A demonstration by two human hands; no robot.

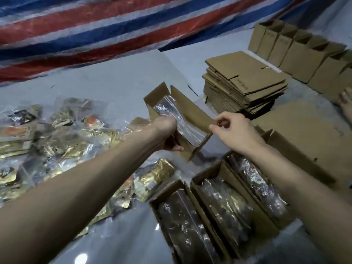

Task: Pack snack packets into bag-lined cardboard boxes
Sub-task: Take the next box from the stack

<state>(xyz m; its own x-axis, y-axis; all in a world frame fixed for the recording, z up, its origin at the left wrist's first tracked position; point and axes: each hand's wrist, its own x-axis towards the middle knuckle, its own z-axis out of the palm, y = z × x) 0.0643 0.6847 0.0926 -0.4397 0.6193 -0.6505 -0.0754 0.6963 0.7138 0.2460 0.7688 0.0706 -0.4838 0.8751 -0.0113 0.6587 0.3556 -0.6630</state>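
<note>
Cardboard box: left hand grips wall, right hand pinches flap.

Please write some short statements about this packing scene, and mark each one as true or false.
1. The left hand grips the open box. True.
2. The right hand holds a snack packet. False: it pinches a flap of the open box.
3. A clear bag lines the open box. True.
4. The three near boxes are empty. False: they hold bagged packets.
5. The flat cardboard stack lies to the right of the open box. True.
</note>
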